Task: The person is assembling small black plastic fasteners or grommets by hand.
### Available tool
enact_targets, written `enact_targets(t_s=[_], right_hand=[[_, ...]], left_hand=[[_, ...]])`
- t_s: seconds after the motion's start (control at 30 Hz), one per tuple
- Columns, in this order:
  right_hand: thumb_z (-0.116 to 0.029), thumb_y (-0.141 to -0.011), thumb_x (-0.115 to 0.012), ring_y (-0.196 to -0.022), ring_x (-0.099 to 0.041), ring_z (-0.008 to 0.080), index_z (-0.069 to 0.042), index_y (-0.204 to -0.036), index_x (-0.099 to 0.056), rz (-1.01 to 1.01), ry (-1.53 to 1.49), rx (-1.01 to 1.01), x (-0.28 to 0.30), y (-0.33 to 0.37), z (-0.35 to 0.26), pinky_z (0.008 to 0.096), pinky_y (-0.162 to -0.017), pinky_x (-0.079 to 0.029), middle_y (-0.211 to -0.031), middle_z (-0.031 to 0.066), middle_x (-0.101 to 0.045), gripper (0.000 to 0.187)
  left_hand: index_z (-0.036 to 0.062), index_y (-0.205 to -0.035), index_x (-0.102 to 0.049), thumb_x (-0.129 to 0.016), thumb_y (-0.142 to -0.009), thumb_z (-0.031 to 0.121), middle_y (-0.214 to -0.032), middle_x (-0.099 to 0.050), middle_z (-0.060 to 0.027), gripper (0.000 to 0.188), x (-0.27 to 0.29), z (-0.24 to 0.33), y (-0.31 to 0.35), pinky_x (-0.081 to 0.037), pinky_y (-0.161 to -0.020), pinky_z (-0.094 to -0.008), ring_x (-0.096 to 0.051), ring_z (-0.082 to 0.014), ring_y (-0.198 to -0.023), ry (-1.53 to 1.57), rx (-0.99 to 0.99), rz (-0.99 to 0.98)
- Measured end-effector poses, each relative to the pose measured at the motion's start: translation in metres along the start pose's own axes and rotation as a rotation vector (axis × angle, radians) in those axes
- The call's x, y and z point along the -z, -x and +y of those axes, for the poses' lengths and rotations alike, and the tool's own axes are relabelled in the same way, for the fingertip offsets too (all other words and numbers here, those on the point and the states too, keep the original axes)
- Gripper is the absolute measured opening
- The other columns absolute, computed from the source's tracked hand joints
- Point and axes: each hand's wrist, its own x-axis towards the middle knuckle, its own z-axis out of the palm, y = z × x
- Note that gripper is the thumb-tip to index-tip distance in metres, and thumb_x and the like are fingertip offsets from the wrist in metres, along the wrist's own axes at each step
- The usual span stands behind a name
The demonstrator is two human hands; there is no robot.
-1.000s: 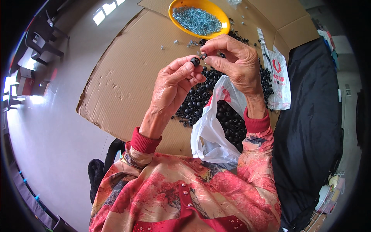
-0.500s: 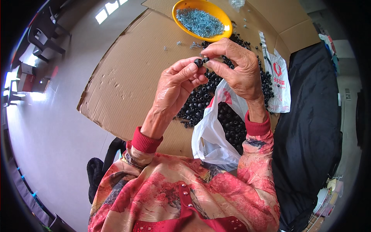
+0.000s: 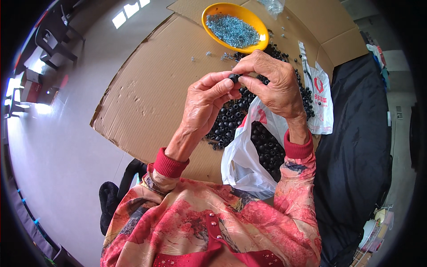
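So the left hand (image 3: 202, 100) has a black ball (image 3: 233, 78) pinched up front, over the cardboard (image 3: 147, 89). The right hand (image 3: 273, 84) meets it from the other side, fingertips pinching what looks like a small dark piece (image 3: 240, 75), mostly hidden, so don't quote me. My guess: left steadies, right does the fiddly bit. The bead pile (image 3: 229, 120) sits below the hands and the white bag (image 3: 242, 167) gapes near the body, probably for easy reach. The yellow dish (image 3: 264, 41) likely stops the metal bits (image 3: 233, 31) wandering off. Half a second ago ball and piece were easier to tell apart; now the fingertips are bunched closer around them.
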Motion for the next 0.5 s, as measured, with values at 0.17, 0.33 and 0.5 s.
enact_targets(t_s=[0.17,0.33,0.5], right_hand=[[0.004,-0.069,-0.063,-0.069,-0.059,0.0204,0.000,-0.078,-0.060,-0.046,0.003,0.034,0.005,-0.004,0.004,0.0286,-0.064,-0.049,-0.074,0.0084,-0.060,0.010],[0.004,-0.070,-0.062,-0.070,-0.060,0.0199,0.001,-0.078,-0.061,-0.062,-0.037,0.025,0.009,-0.004,0.001,0.0281,-0.065,-0.049,-0.074,0.0082,-0.061,0.009],[0.004,-0.073,-0.062,-0.072,-0.061,0.0155,0.001,-0.082,-0.063,-0.048,-0.131,-0.033,0.011,-0.001,-0.001,0.0250,-0.067,-0.050,-0.077,0.0066,-0.062,0.010]], left_hand=[[-0.0043,-0.102,-0.058,-0.058,-0.085,0.010,-0.092,-0.063,-0.0140,0.022,-0.003,0.002,0.001,-0.052,-0.074,-0.0300,-0.062,-0.0185,-0.079,-0.060,0.010,0.028],[-0.0044,-0.103,-0.057,-0.056,-0.087,0.013,-0.091,-0.062,-0.0137,0.024,-0.005,0.003,0.001,-0.052,-0.074,-0.0303,-0.061,-0.0177,-0.077,0.047,0.071,-0.009],[-0.0040,-0.103,-0.056,-0.055,-0.087,0.013,-0.090,-0.062,-0.0135,0.023,-0.012,0.005,0.003,-0.053,-0.075,-0.0308,-0.061,-0.0172,-0.076,0.055,0.083,0.004]])
